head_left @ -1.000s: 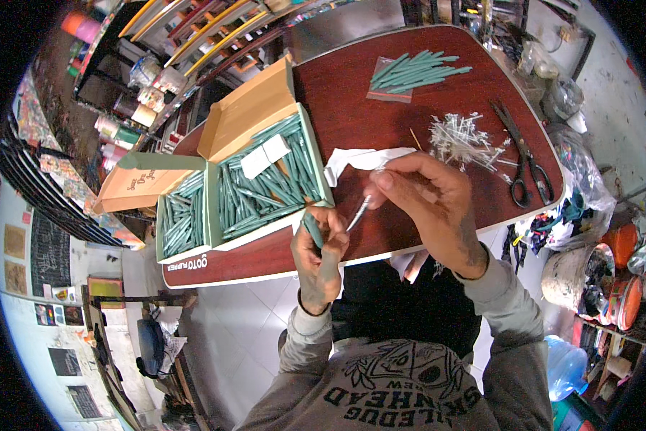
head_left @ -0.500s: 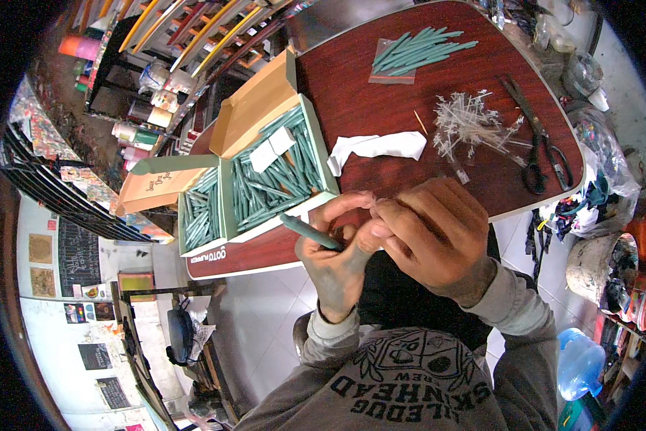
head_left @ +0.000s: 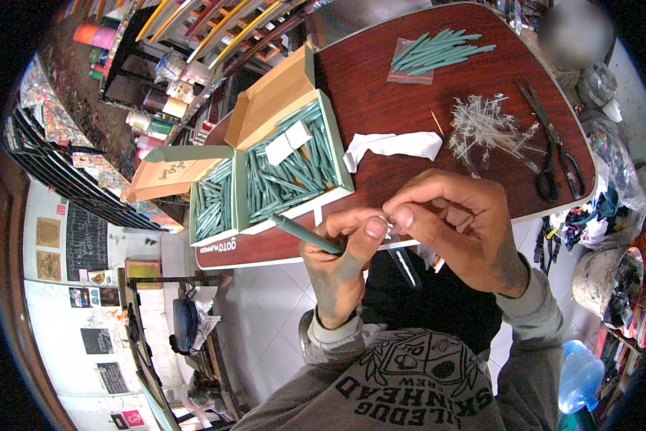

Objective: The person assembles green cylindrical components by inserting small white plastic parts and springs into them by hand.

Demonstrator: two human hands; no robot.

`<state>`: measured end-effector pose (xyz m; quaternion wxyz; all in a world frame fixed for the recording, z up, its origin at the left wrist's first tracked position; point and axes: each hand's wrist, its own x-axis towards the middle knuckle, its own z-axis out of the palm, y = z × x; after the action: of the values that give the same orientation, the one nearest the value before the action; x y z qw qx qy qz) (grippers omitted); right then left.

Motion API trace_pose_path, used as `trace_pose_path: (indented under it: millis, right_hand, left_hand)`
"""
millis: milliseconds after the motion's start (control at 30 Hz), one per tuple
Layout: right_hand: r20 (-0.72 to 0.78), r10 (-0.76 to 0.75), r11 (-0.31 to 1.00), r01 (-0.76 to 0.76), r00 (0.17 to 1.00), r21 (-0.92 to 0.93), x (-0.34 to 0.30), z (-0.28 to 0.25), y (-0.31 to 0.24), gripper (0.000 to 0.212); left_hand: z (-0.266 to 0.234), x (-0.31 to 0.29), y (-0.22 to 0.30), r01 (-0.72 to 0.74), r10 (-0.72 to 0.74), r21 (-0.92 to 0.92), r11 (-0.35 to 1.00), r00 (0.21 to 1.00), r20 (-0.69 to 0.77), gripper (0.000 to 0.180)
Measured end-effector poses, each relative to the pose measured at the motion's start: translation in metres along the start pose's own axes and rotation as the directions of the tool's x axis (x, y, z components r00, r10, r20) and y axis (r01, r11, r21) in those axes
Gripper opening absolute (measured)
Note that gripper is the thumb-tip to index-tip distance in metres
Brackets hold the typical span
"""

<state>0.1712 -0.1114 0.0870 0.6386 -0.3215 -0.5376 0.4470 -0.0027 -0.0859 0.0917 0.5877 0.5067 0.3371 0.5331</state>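
My left hand (head_left: 341, 266) is closed around a slim dull-green stick (head_left: 305, 235), whose rounded end points toward the boxes. Its thumb and index finger pinch near a small clear, whitish scrap of plastic (head_left: 389, 230). My right hand (head_left: 459, 230) meets it there, thumb and index fingertip pressed together at the same scrap; what exactly lies between them is partly hidden. A shiny clear strip (head_left: 407, 268) shows below the fingers, over my dark lap. Beyond my hands, two open green cardboard boxes (head_left: 344, 188) hold many similar green sticks (head_left: 287, 169).
On the dark red table (head_left: 380, 100) lie a crumpled white strip (head_left: 394, 147), a toothpick-like stick (head_left: 438, 122), a heap of clear plastic pieces (head_left: 488, 129) and black scissors (head_left: 552, 154). More green sticks (head_left: 445, 54) rest on a clear bag (head_left: 407, 76) at the far side.
My right hand has turned, so its thumb and curled fingers now show. The whitish scrap and clear strip have come into sight between and below the hands. The view has shifted slightly.
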Motion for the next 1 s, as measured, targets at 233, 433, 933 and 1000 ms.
trace_pose_path:
  millis: [233,433,933,1000]
  right_hand:
    - [0.097,0.201,0.973,-0.210,0.975,0.095,0.004,-0.011,-0.013,0.011]
    - [0.128,0.243,0.969,-0.248,0.962,0.022,0.002,-0.017,-0.013,0.012]
    - [0.187,0.179,0.971,-0.204,0.966,0.124,-0.001,-0.022,-0.008,0.015]
    - [0.208,0.182,0.950,-0.226,0.961,0.214,-0.001,-0.021,-0.009,0.014]
  left_hand:
    - [-0.001,-0.002,0.027,-0.006,-0.019,0.274,0.962,0.996,0.086,0.018]
    - [0.004,0.003,0.042,-0.018,-0.033,0.339,0.941,0.989,0.146,0.017]
    - [-0.002,0.014,0.056,-0.200,-0.051,0.624,0.755,0.931,0.361,0.016]
    - [-0.002,0.013,0.056,-0.132,-0.072,0.613,0.779,0.952,0.297,0.016]
